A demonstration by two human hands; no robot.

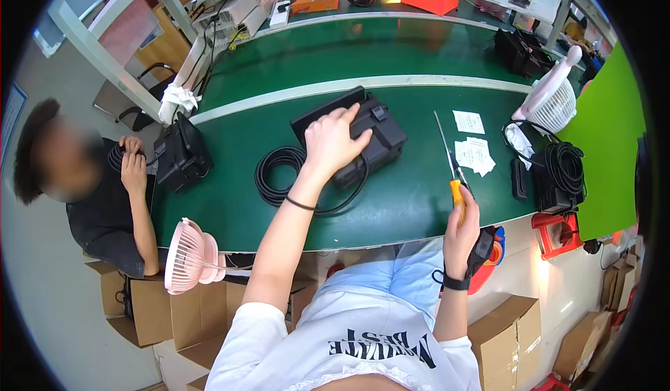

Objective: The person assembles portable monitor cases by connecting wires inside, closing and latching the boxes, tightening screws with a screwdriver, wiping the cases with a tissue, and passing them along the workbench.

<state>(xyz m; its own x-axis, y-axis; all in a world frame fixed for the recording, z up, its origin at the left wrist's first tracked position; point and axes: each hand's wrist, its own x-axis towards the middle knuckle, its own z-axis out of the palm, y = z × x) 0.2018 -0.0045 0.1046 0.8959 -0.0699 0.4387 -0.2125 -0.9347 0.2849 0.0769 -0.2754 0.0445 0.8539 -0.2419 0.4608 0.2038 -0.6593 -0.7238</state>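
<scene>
My left hand (335, 139) reaches over a black box-shaped device (380, 136), its thumb and fingers gripping the top beside a raised flat black panel (317, 116). A black cable runs from the device and lies in a coil (269, 178) to its left. In my right hand (462, 234), near the table's front edge, is a screwdriver (457, 194) with a yellow handle and a long thin shaft pointing away from me. White paper labels (474, 155) lie just beyond it. Part of the device is hidden under my left hand.
A co-worker (105, 195) sits at the left, hands on a cable by another black device (181, 155). A pink fan (192, 257) sticks out at the front left edge; a white fan (555, 101) stands right, near a cable coil (564, 167). Cardboard boxes (509, 342) stand below.
</scene>
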